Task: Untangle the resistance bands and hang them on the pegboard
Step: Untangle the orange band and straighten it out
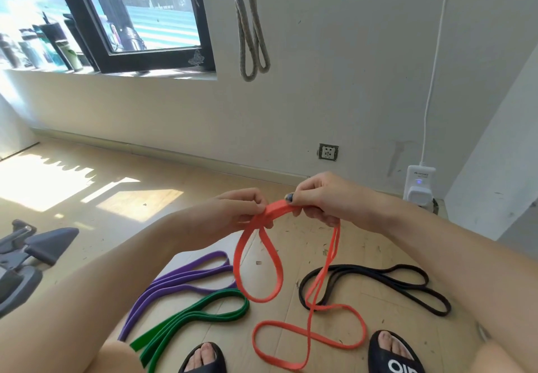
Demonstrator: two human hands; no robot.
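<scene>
Both hands hold an orange band (263,273) up above the floor: the left hand (233,212) and right hand (318,199) pinch its top close together. Its loops dangle to the floor (116,198) between purple (180,279), green (192,320) and black (378,284) bands.

Orange band (273,259) is showing bright coral-orange; purple band (186,279) and green band (201,311) are lying near left, black band (393,282) at right. Floor (145,186) is looking pale wood, wall (334,96) off-white, window frame (157,58) black, sandals (396,355) black w/ white lettering.
</scene>
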